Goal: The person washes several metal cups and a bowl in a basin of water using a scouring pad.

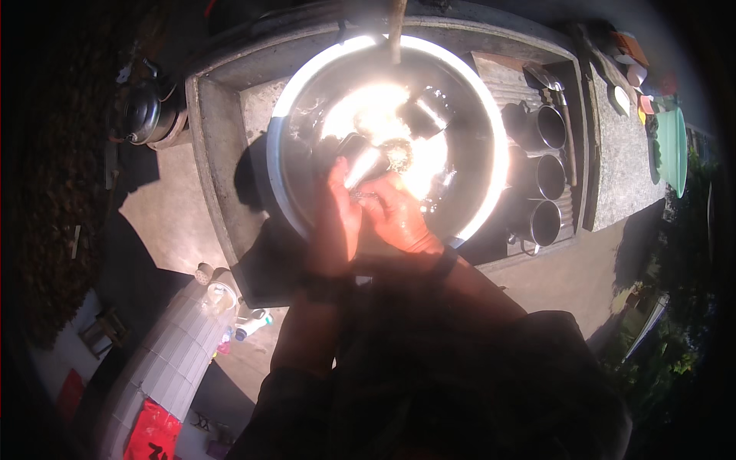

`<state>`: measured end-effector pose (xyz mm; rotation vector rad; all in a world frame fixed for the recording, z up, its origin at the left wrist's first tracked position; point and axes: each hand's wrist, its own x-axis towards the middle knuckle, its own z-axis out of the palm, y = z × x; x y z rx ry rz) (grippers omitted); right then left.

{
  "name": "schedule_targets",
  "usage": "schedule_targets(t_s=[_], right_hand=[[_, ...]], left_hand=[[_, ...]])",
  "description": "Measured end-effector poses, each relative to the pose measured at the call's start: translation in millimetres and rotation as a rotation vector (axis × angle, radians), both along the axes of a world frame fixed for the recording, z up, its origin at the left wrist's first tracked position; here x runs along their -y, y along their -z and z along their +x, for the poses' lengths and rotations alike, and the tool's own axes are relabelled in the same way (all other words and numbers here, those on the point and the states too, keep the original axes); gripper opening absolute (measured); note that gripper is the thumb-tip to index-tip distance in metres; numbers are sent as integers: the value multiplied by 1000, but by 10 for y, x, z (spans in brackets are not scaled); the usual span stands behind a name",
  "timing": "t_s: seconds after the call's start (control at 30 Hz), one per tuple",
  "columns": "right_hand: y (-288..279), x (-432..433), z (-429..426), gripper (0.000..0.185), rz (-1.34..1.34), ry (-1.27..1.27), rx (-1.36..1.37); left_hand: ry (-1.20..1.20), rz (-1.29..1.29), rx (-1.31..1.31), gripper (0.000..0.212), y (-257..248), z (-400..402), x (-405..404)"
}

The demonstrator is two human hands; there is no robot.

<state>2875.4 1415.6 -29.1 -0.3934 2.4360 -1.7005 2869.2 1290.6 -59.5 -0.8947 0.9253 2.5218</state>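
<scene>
Over a large round metal basin [276, 155] in strong sun glare, my left hand [345, 213] holds a shiny metal cup [368, 160] by its side. My right hand [397, 210] is at the cup's lower end, its fingers bent close to my left hand; glare hides whether it grips the cup or something else. Just beyond my right fingers is a rough, tangled clump [398, 154], perhaps a scourer. Another metal cup [426, 114] lies in the basin at the upper right, among bright reflections.
The basin stands in a concrete sink [210, 155]. Several metal mugs [546, 175] lie at its right on a ridged slab, beside a long-handled utensil [569, 138]. A stick [397, 29] juts over the basin's far rim. A kettle [144, 109] stands left; a green basin [671, 152] is far right.
</scene>
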Motion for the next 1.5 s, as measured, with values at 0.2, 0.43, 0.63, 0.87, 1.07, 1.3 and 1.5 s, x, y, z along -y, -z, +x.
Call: schedule_targets(t_s=[0.2,0.43,0.63,0.87,1.07,1.3,1.5], right_hand=[[156,39,-235,14,130,161,49],[43,171,-40,14,416,151,-34],[170,-227,-501,11,443,154,-81],[181,-155,-251,11,367,18,-79],[6,-96,-180,13,296,-110,-181],[13,-150,-196,11,326,-104,-224],[77,-428,-459,12,375,90,20]], left_hand=[[-60,1,-113,60,-246,-73,-60],[-122,-30,-5,59,-238,16,-67],[-117,-3,56,58,-384,36,-145],[-138,-90,11,54,-216,25,-139],[-142,-142,29,51,-178,143,-206],[-143,-196,19,48,-232,228,-346],[-95,-145,-131,47,-540,189,-386]])
